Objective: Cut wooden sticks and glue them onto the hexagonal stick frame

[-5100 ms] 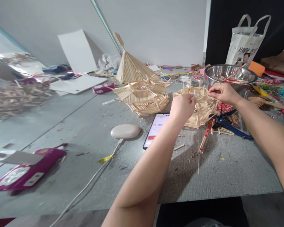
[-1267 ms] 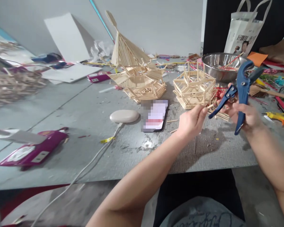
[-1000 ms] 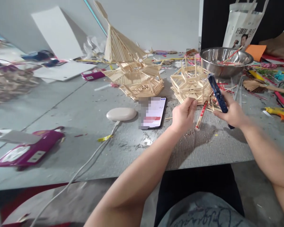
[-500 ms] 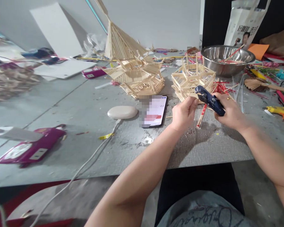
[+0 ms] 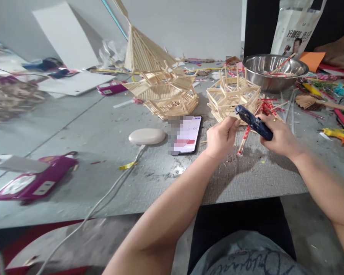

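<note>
My right hand (image 5: 282, 135) is closed around a dark blue hand tool (image 5: 252, 122) with whitish smears. Its rounded end points left, and its exact kind is unclear. My left hand (image 5: 222, 137) is closed in a pinch by that end; whatever sits between the fingertips is too small to make out. Just behind both hands stands an open frame of wooden sticks (image 5: 232, 93), its lower front partly hidden by them. Under the tool, a stick bundle in a red-marked wrapper (image 5: 244, 140) lies on the table.
A taller stick model with a pointed roof (image 5: 149, 51) stands left of the frame. Nearer are a phone (image 5: 189, 135) and a white corded oval device (image 5: 147, 136). At right are a metal bowl (image 5: 275, 84) and a yellow glue gun (image 5: 339, 135). A purple power strip (image 5: 57, 170) lies left.
The view has shifted very slightly. My left hand has moved a touch left, while the tool stays in my right hand almost unmoved.
</note>
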Available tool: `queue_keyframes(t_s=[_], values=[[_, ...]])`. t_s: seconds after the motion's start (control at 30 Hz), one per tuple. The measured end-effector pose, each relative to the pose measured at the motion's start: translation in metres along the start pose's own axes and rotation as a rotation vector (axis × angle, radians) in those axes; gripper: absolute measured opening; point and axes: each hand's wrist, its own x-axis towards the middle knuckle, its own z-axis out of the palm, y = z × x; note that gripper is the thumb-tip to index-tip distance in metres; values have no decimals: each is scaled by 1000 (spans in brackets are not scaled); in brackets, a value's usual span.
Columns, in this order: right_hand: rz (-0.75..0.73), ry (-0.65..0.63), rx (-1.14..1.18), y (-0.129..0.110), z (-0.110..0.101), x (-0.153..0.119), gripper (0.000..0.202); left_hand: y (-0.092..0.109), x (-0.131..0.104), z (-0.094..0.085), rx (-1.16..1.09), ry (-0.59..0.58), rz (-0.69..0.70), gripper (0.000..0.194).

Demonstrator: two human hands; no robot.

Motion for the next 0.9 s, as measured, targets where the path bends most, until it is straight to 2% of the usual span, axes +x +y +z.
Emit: queue_keyframes(t_s=[0.17, 0.27, 0.9], values=[[-78, 76, 5, 5, 4, -1, 57, -4, 1, 1, 30, 41, 82, 34], [-85, 79, -37, 6, 5, -2, 55, -4, 2, 1, 51, 43, 97, 34], [-49, 22, -129, 5, -1, -1, 55, -3, 2, 0, 10, -50, 22, 34]])
